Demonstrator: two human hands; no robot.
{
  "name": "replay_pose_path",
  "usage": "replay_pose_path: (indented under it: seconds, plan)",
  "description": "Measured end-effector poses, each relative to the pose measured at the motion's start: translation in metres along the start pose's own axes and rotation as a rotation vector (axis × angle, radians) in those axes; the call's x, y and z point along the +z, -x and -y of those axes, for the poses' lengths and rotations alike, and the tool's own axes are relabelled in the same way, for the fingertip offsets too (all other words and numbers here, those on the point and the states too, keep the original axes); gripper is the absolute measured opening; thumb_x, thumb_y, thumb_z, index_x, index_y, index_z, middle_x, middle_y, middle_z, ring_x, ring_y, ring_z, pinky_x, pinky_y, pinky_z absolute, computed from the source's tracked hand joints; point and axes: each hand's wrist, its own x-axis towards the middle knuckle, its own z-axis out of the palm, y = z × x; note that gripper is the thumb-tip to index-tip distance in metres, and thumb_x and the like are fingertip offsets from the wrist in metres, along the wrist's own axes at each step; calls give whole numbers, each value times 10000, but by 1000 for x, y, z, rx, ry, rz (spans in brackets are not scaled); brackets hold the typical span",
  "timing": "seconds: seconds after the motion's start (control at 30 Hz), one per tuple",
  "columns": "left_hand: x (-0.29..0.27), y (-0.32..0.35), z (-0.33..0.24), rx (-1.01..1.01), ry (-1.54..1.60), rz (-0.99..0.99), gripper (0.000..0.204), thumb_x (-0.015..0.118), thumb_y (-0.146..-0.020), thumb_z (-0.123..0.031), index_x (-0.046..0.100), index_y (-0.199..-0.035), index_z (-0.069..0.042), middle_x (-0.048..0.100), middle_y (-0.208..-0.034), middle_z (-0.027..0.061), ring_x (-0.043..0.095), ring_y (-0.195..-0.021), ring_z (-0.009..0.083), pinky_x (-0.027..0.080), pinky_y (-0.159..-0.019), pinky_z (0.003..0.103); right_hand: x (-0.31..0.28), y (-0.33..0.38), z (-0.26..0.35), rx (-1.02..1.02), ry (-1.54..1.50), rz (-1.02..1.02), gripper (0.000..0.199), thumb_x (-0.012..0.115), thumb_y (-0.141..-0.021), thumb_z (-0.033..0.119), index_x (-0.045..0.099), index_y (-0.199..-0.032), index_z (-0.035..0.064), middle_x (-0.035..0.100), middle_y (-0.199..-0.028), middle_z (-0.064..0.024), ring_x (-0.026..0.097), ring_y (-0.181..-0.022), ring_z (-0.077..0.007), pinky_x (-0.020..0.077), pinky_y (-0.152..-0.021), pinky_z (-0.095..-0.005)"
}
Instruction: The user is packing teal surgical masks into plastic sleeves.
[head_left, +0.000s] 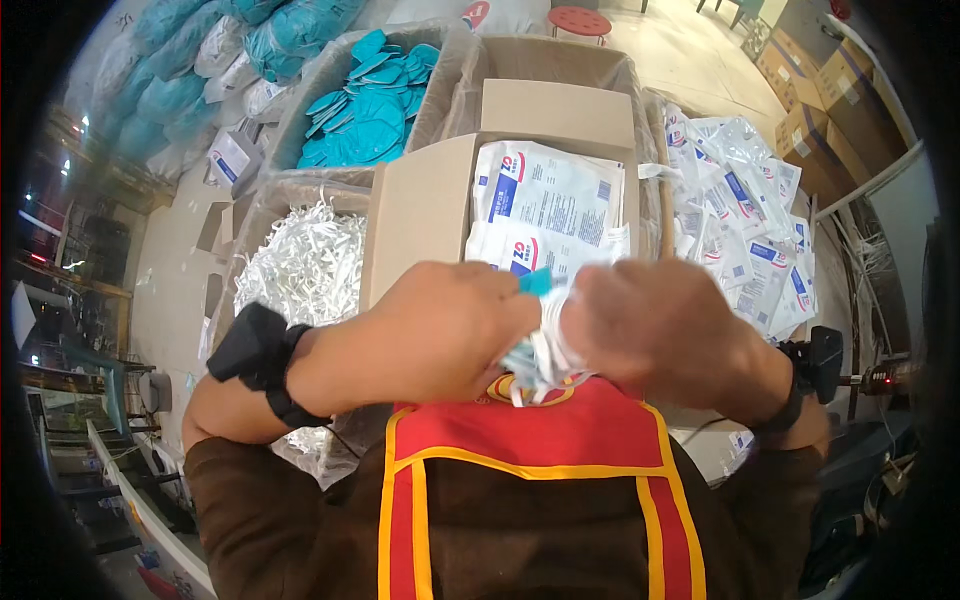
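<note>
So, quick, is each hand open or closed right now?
Left hand: closed, apparently on a bundle of thin white strips, a flat teal piece showing above.
Right hand: blurred, beside those strips; open or closed cannot be told.

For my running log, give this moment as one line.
left hand: closed on white straps; right hand: at same straps, blurred; between hands: teal piece; ahead: open carton, packets inside

The box (420, 215) is matt cardboard, the packets (545, 190) (slightly wrinkled) glossy plastic.
</note>
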Motion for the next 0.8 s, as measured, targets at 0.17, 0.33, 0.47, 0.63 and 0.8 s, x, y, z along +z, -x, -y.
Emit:
replay_pose_path:
  seconds: [0.17,0.33,0.47,0.63,0.8]
  plan:
    - [-22,21,-25,311,-34,91,249,682,-633,-190,507,-799,-129,438,-689,30,551,-604,216,439,-461,311,-27,3,9,-112,-520,364,174,606,-841,247,508,-788,113,549,-703,-60,617,-556,-216,448,-420,-360]
    - [-58,38,-42,382,-64,125,169,622,-683,-171,479,-733,-97,409,-661,22,490,-578,143,401,-436,257,-46,20,14,-101,-720,437,181,616,-861,301,573,-827,129,565,-728,-23,608,-611,-225,448,-447,-333]
    - [-62,55,-35,335,2,158,163,630,-653,-154,501,-744,-112,407,-655,12,479,-553,150,405,-453,255,-52,31,9,-109,-679,495,295,758,-754,332,554,-685,130,581,-740,-18,569,-503,-190,438,-431,-318]
    - [-89,137,57,-481,-315,-137,320,653,-522,-7,585,-825,-81,612,-801,89,610,-724,316,471,-553,391,-43,109,-21,870,-654,312,248,747,-746,275,648,-837,66,646,-719,-66,643,-666,-175,492,-573,-301]
    - [-54,51,45,-117,-485,-135,165,619,-667,-50,488,-759,-92,490,-710,69,556,-664,271,459,-556,379,24,60,-45,925,-1316,-117,278,722,-781,202,657,-979,19,667,-884,-47,607,-743,-117,482,-654,-258]
